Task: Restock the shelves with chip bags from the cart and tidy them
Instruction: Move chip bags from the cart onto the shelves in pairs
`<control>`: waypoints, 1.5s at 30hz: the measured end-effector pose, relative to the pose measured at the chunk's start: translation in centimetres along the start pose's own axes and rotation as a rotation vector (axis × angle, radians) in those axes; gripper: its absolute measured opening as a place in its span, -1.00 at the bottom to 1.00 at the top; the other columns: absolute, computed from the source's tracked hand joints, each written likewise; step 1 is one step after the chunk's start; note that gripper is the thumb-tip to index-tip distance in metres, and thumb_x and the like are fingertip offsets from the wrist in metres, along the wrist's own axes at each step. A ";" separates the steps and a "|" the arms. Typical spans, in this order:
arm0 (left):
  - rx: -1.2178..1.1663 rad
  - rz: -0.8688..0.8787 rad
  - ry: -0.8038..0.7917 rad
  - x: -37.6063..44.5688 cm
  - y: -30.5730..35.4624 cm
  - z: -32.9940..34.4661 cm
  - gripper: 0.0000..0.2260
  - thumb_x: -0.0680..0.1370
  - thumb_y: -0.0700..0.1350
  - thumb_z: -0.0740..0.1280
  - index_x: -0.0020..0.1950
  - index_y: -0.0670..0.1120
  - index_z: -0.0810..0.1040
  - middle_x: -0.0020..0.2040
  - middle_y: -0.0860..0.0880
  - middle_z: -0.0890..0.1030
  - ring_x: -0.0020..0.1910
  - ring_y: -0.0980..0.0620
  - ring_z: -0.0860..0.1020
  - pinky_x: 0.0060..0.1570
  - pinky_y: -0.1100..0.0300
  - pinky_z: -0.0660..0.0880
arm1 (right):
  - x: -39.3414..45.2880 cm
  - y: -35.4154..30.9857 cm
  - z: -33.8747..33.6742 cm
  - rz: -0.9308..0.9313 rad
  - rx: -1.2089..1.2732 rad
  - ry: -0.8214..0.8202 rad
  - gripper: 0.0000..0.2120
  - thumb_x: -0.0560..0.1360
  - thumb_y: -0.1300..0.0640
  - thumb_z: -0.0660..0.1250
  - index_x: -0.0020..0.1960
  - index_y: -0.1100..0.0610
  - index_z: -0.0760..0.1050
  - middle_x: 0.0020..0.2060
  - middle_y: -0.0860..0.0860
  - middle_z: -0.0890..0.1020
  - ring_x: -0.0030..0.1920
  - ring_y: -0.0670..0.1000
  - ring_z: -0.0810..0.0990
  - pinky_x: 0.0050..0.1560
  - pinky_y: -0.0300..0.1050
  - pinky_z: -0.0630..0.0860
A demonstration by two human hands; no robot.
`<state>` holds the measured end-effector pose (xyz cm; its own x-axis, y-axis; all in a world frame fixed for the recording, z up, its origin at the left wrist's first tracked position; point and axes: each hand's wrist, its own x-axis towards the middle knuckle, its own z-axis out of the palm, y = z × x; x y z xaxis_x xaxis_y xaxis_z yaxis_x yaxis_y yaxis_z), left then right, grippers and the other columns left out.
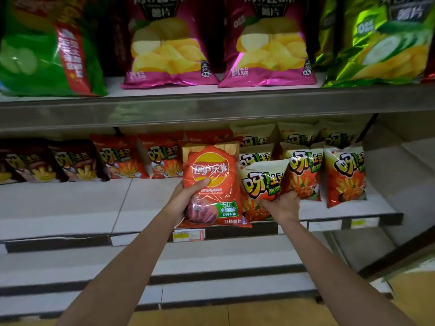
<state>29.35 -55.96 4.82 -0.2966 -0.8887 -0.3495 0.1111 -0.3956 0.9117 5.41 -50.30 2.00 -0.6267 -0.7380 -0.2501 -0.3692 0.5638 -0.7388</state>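
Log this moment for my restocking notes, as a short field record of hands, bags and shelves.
left hand: grips the orange Lay's bag, upright at the middle shelf front
right hand: pinches the white and orange bag, tilted
middle shelf: small bags in rows at the back, front left bare
upper shelf: green bag, two pink bags, lime bag
cart: not in view

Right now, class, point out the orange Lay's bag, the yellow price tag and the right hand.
orange Lay's bag (210, 170): head view, on its round logo.
yellow price tag (188, 235): head view, its middle.
right hand (282, 205): head view, back of hand.
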 end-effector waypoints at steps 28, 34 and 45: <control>-0.129 0.316 0.484 -31.3 3.7 -32.1 -0.33 0.25 0.08 0.53 0.31 -0.04 0.43 0.07 -0.11 0.67 -0.01 -0.12 0.67 0.06 -0.07 0.59 | -38.5 -22.1 22.1 -0.574 0.235 -1.100 -0.27 0.37 -0.22 0.41 0.42 -0.06 0.17 0.14 -0.05 0.58 0.00 -0.03 0.66 -0.13 -0.17 0.60; -0.217 0.348 0.683 -38.2 2.7 -40.3 -0.39 0.27 0.07 0.51 0.26 -0.05 0.45 0.04 -0.11 0.68 -0.06 -0.10 0.68 -0.10 0.04 0.62 | -46.7 -25.6 30.0 -0.648 0.163 -1.266 -0.32 0.40 -0.14 0.45 0.37 -0.02 0.17 0.12 -0.02 0.57 0.02 0.04 0.65 0.04 -0.01 0.62; -0.263 0.407 1.012 -46.2 3.2 -56.1 -0.54 0.42 -0.01 0.47 0.26 -0.05 0.45 0.05 -0.11 0.68 -0.04 -0.10 0.68 -0.04 0.04 0.61 | -59.0 -33.3 46.3 -0.821 0.076 -1.530 -0.29 0.36 -0.19 0.47 0.39 -0.05 0.23 0.14 0.00 0.59 0.02 0.04 0.66 0.09 0.09 0.61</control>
<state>96.61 -29.12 11.81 0.7014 -0.6945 -0.1602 0.2569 0.0366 0.9658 86.41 -42.71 12.37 0.8704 -0.4800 -0.1099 -0.1737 -0.0904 -0.9806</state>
